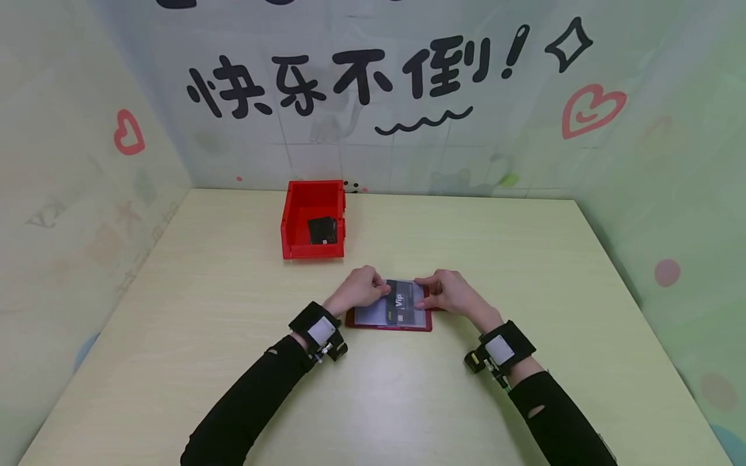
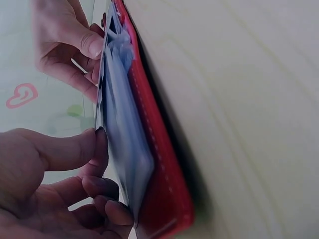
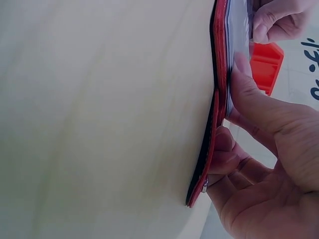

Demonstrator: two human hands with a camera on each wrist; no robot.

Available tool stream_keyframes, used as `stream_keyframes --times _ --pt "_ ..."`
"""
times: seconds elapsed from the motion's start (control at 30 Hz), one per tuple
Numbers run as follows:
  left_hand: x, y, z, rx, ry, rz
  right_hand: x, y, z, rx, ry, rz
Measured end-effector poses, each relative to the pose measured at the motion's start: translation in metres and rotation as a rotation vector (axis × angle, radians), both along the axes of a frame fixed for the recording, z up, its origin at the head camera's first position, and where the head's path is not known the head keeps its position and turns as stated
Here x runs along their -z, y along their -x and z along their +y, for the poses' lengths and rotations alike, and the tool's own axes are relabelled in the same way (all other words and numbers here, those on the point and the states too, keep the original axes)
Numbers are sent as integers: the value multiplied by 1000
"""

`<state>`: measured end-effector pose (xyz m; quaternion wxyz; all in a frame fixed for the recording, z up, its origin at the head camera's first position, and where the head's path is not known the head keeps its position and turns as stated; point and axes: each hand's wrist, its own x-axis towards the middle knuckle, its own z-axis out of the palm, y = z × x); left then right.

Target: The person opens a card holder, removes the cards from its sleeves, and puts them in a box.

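A red card holder [image 1: 418,329] lies opened out on the table, with clear plastic sleeves [image 1: 370,315] stacked in it. On the top sleeve shows a dark card [image 1: 401,301] marked "Vip". My left hand [image 1: 361,287] pinches the card's left edge between thumb and fingertips; in the left wrist view the hand [image 2: 60,174] is at the thin edge over the fanned sleeves. My right hand [image 1: 454,293] grips the right edge of the sleeves, its thumb [image 3: 246,87] on top. Its lower fingers lie by the red strap [image 3: 207,154] with a metal snap [image 3: 204,185].
Beyond my left hand stands a red bin [image 1: 313,251] with several black cards [image 1: 322,230] inside. The pale wooden table [image 1: 396,401] ends at a printed backdrop [image 1: 373,155] at the back, with printed walls on both sides.
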<state>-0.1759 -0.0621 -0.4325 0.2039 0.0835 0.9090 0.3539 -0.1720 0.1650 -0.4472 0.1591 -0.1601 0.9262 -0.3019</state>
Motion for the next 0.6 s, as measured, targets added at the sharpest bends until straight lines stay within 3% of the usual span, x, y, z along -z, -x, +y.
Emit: stream_keyframes --times 0.6 --pt "4 2 -22 21 -33 10 0 -1 -1 22 1 -6"
